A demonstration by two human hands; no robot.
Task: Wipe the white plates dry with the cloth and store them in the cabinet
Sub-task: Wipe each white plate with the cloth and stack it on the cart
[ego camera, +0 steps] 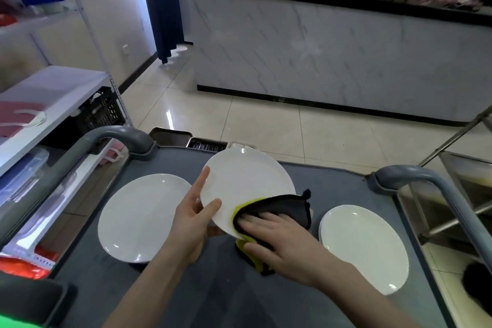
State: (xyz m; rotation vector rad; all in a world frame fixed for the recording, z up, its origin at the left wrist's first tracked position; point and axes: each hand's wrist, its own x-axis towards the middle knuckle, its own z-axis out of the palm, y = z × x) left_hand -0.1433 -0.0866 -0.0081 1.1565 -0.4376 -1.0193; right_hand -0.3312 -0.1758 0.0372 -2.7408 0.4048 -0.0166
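- The plate [247,181] is held tilted above the counter [213,287], its face toward the person.
- The left hand [191,221] holds the plate at its left rim: the thumb lies on the face, the index finger points up along the edge, and the other fingers are hidden behind.
- The right hand [279,237] presses the cloth [282,205] with flat, nearly straight fingers on the lower right part of the plate.
- The cloth is black with a yellow side and folds around the lower rim.
- A left plate [143,216] and a right plate [364,245] lie flat on the counter, one on each side of the hands.
- The counter is grey, with a curved handle [117,133] at its far left corner.
- A white shelf [53,93] stands at the left.
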